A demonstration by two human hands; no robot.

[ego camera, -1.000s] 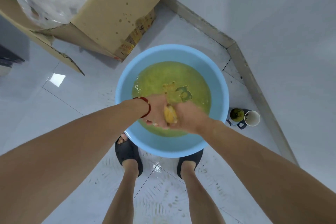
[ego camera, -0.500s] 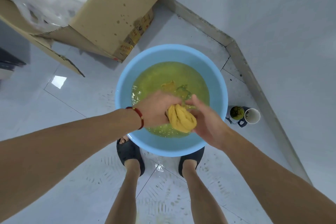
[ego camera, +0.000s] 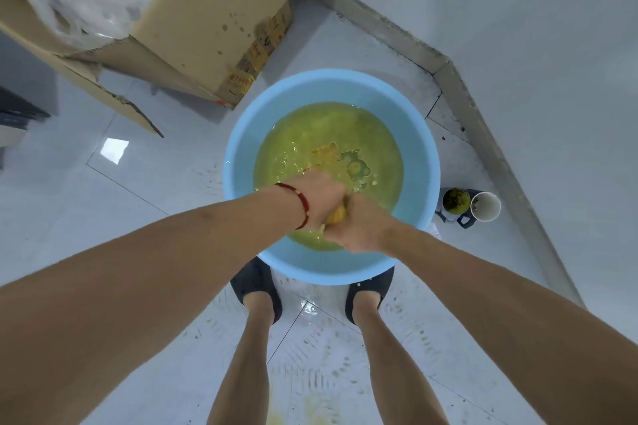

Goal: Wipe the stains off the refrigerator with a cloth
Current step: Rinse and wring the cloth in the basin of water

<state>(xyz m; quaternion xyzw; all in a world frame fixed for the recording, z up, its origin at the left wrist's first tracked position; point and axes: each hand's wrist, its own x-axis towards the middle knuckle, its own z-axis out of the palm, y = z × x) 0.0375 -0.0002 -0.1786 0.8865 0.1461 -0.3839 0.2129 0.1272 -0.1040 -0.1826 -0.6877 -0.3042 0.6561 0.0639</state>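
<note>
Cloth (ego camera: 336, 216) – squeezed between both hands over the blue basin (ego camera: 241, 148) – cardboard box (ego camera: 214, 21) behind

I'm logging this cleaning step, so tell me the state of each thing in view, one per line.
yellow cloth: bunched, squeezed between both hands
left hand: gripping the cloth
right hand: gripping the cloth
blue basin: holds yellow-green water
cardboard box: flap open, spotted
white cup: upright

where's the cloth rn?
Head view, centre: the cloth is squeezed between the left hand and right hand, over the near side of the blue basin.
</note>
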